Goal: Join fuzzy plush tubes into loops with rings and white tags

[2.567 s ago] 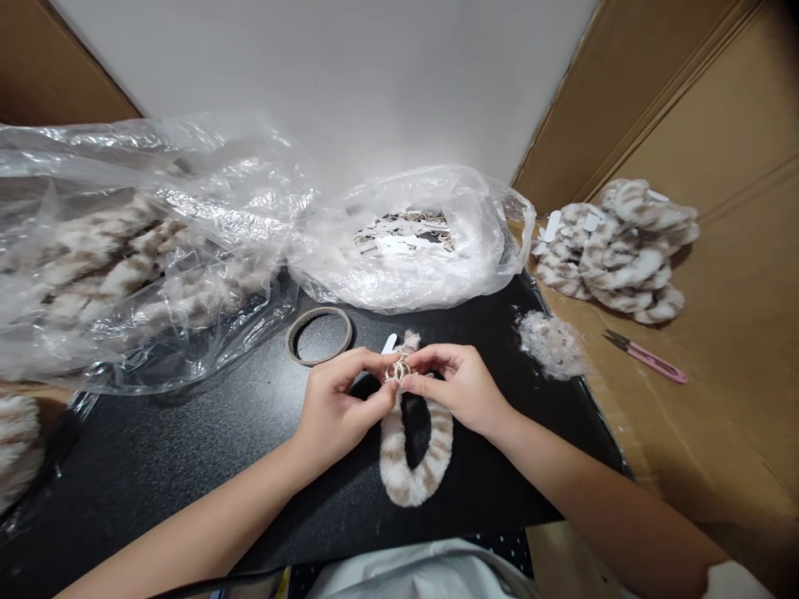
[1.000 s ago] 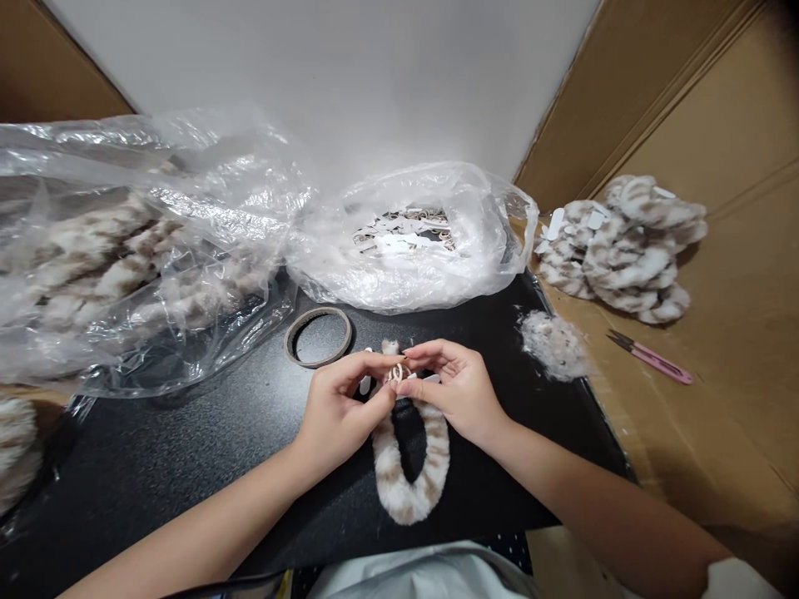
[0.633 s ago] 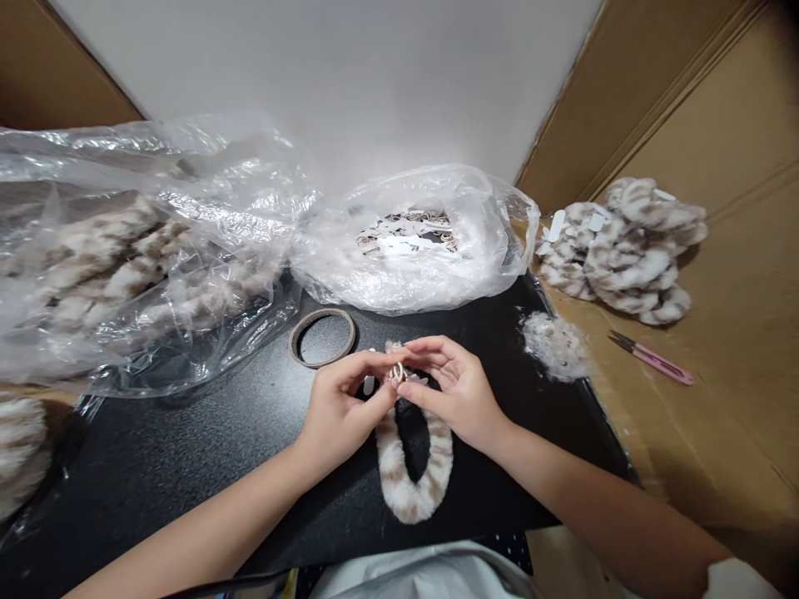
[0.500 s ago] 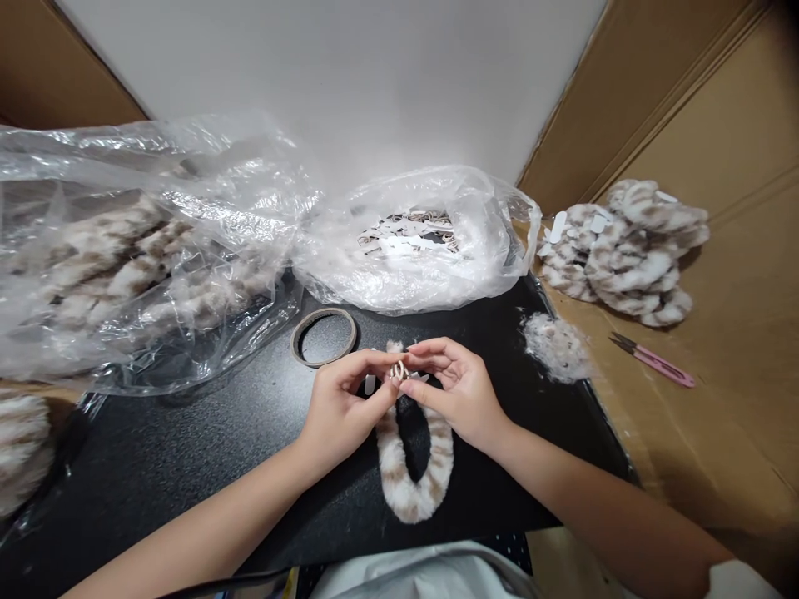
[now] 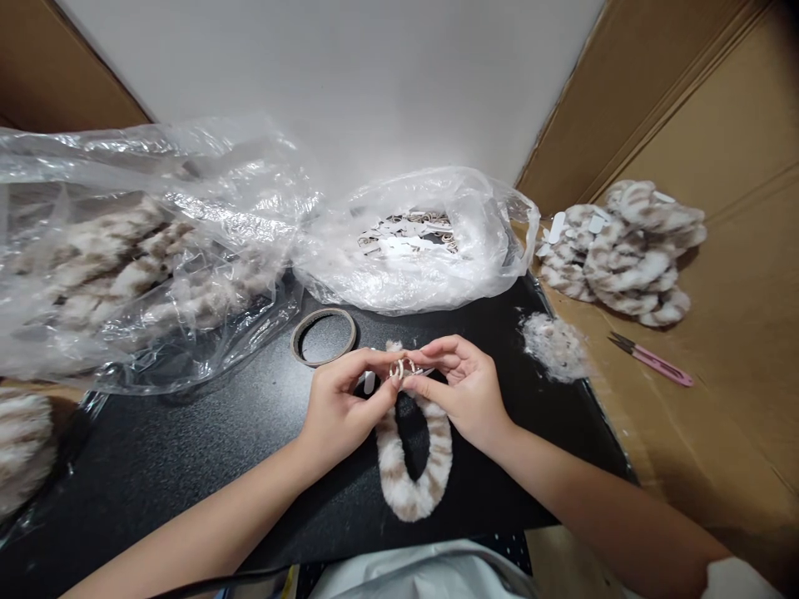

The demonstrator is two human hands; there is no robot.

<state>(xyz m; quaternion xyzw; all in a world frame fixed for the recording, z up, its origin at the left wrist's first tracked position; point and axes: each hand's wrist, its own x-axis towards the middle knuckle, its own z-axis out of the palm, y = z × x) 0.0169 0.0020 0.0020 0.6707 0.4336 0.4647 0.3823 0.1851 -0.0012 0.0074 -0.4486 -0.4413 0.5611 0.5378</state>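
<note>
My left hand point(image 5: 345, 398) pinches a small metal ring clasp point(image 5: 398, 368) between thumb and fingers. From the other side my right hand point(image 5: 467, 384) pinches a second metal ring point(image 5: 409, 366) close against it. Below the fingers a fluffy white and brown striped strap point(image 5: 415, 502) lies in a loop on the black tabletop. The strap's ends pass up under the fingertips, where its join with the rings is partly hidden. A small white tag point(image 5: 369, 383) shows just beneath the left fingers.
A cardboard-coloured tape ring point(image 5: 323, 336) lies left of the hands. Behind stand a clear bag of metal clasps and white tags point(image 5: 405, 287) and a bag of furry straps point(image 5: 118, 249). Right are a fluff heap point(image 5: 555, 346), pink snips point(image 5: 662, 366) and piled straps point(image 5: 637, 258).
The two rings at the fingertips have moved slightly apart, and the right fingertips have shifted a little to the right. The strap loop stays nearly in place.
</note>
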